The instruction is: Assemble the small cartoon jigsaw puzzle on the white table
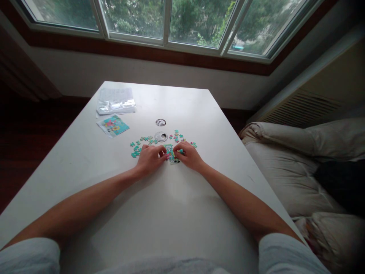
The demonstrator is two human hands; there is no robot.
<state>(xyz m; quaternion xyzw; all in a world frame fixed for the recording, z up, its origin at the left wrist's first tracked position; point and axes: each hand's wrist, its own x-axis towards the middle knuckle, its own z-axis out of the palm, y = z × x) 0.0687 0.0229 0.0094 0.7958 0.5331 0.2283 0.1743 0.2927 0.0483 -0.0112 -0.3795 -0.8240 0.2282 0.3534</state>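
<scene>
A small joined section of a jigsaw puzzle [172, 159] lies flat on the white table, partly hidden by my fingers. At its left edge, my left hand [151, 156] is closed in a pinch on a pink puzzle piece [166, 156]. My right hand [189, 155] is bent over the section's right side, thumb and fingers closed on a puzzle piece there; the fingers hide most of it. Loose teal puzzle pieces [136, 149] are scattered beyond and left of my left hand. More loose pieces, teal and pink [176, 135], lie beyond my right hand.
Two round items, a silvery-rimmed disc [161, 137] and a dark-rimmed oval [161, 122], sit beyond the puzzle. At the far left are a colourful picture sheet [114, 125] and a clear plastic packet [116, 100]. A beige padded seat [288, 175] stands right of the white table [182, 213].
</scene>
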